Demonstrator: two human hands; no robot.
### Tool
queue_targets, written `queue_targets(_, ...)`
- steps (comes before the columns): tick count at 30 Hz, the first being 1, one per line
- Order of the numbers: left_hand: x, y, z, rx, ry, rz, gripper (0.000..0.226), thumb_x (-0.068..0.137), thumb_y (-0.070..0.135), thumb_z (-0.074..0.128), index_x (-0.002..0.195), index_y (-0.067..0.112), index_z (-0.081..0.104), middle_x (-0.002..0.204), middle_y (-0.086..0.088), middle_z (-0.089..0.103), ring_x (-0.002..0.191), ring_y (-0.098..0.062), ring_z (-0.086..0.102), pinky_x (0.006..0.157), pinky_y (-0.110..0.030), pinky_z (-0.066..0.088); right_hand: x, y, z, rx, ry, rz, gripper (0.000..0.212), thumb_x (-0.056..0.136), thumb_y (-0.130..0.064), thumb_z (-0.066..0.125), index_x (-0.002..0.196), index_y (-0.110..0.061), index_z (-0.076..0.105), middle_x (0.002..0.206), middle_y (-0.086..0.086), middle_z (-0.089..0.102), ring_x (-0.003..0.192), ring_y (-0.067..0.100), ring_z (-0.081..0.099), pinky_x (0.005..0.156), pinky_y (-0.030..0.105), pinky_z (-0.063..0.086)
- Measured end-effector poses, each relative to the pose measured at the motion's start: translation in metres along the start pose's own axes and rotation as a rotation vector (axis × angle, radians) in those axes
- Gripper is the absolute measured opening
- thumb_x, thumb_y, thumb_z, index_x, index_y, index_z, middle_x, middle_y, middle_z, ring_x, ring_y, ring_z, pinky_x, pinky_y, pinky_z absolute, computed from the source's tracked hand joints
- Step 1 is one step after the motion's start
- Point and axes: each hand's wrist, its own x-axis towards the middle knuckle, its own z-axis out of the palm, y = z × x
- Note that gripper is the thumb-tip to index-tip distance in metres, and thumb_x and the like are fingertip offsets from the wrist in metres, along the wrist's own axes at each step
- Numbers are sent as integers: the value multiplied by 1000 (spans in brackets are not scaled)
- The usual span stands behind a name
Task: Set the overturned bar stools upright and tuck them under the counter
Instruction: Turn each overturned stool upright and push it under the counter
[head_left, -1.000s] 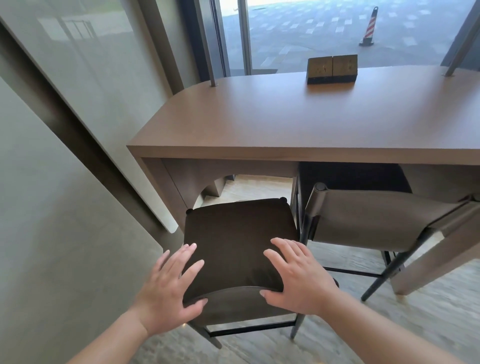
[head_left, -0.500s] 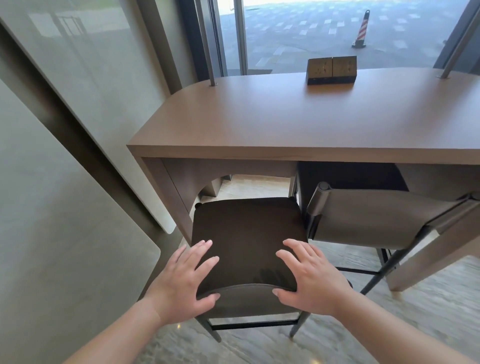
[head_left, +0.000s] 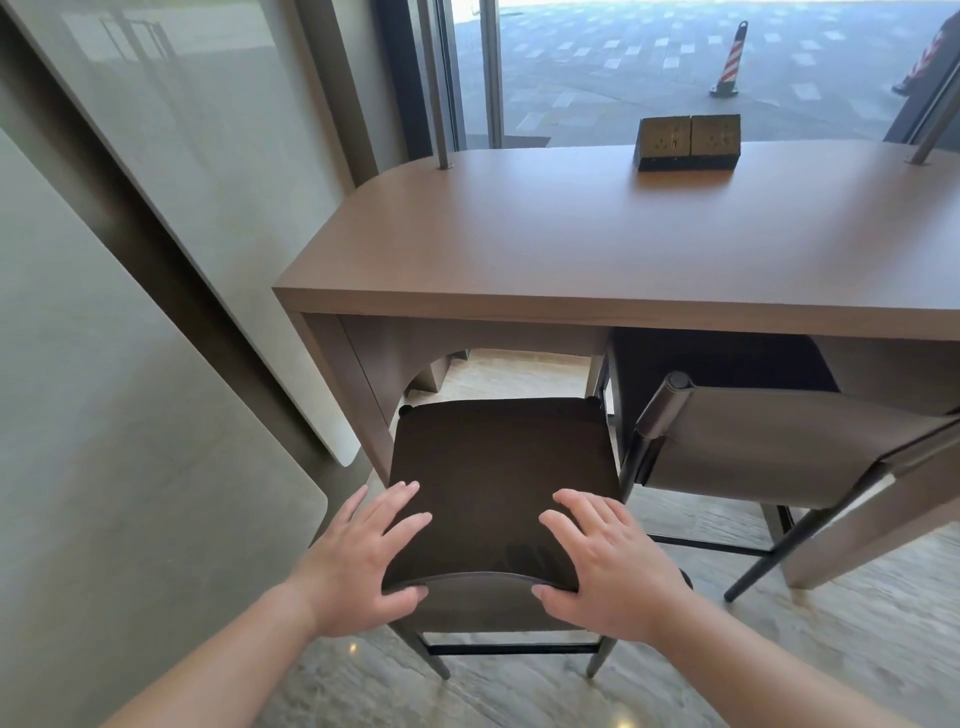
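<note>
A bar stool (head_left: 498, 467) with a dark brown seat and grey backrest stands upright in front of the brown counter (head_left: 623, 244), its far edge just below the counter's front lip. My left hand (head_left: 363, 556) lies on the seat's near left corner, fingers straight, thumb over the backrest's top edge. My right hand (head_left: 602, 561) lies on the near right corner the same way. A second stool (head_left: 769, 441) stands upright to the right, its seat under the counter and its grey backrest sticking out.
The counter's left side panel (head_left: 353, 395) stands close to the stool's left. A grey wall (head_left: 130, 415) runs along the left. A brass socket box (head_left: 688, 141) sits on the countertop, with two metal posts (head_left: 436, 88) rising from it. Stone floor (head_left: 831, 649) lies below.
Both hands have pushed the stool forward, towards the counter; its seat now reaches the counter's front edge. The hands keep the same hold on the seat's near corners.
</note>
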Motion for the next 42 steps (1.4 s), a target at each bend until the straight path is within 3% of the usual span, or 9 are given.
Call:
queue_targets(5, 0, -7, 6, -3, -81, -2, 77, 84, 73, 36, 152, 40, 22, 165, 12, -5, 150, -4, -12, 123, -38, -5, -1, -2, -1, -38, 31, 10, 69, 75, -72, 51, 124, -23, 58, 134, 5, 57, 124, 26, 53, 104, 40, 43)
queue_targets(9, 1, -13, 6, -157, -66, -103, 76, 85, 78, 35, 152, 47, 14, 160, 25, -15, 148, 1, -11, 122, -33, -4, 2, -4, -1, -58, 21, -9, 68, 77, -71, 50, 124, -23, 58, 136, 5, 55, 125, 26, 52, 105, 39, 42)
queue_targets(11, 1, -15, 7, -215, -56, -178, 77, 84, 81, 29, 152, 49, 10, 160, 25, -15, 148, 1, -11, 122, -35, 0, 3, -6, 0, -71, 9, -23, 67, 78, -70, 49, 125, -23, 57, 137, 5, 54, 126, 25, 51, 105, 39, 41)
queue_targets(15, -1, -11, 8, -166, -98, -180, 84, 78, 88, 9, 153, 49, 5, 161, 22, -18, 148, 0, -16, 124, -41, -1, 2, -9, 0, -84, 14, -32, 64, 79, -70, 48, 124, -27, 58, 136, 3, 56, 124, 24, 53, 103, 39, 42)
queue_targets(18, -1, -11, 9, -154, -96, -191, 86, 77, 88, 6, 153, 48, 4, 161, 21, -19, 146, 3, -20, 123, -39, -4, 3, -8, 1, -87, 28, -53, 62, 77, -69, 51, 120, -25, 60, 132, 3, 58, 119, 24, 56, 100, 39, 46)
queue_targets(29, -8, -15, 3, -146, -91, -247, 82, 83, 82, 15, 155, 44, 9, 162, 18, -17, 145, 4, -21, 122, -35, -9, 31, -6, -2, -74, 52, -111, 63, 75, -70, 51, 115, -22, 59, 129, 4, 56, 117, 25, 54, 99, 39, 45)
queue_targets(36, -5, -16, 1, -148, -71, -289, 80, 84, 80, 18, 155, 44, 10, 164, 16, -12, 146, 2, -18, 119, -31, -15, 57, 6, -4, -63, -36, -126, 72, 79, -75, 40, 130, -25, 49, 142, 2, 43, 131, 24, 40, 112, 41, 30)
queue_targets(42, -6, -18, 5, -144, -46, -302, 83, 82, 85, 20, 154, 45, 10, 164, 18, -12, 147, 2, -17, 119, -32, -15, 68, 10, 0, -33, -50, -125, 73, 79, -77, 37, 133, -28, 43, 146, 0, 39, 134, 23, 36, 113, 41, 29)
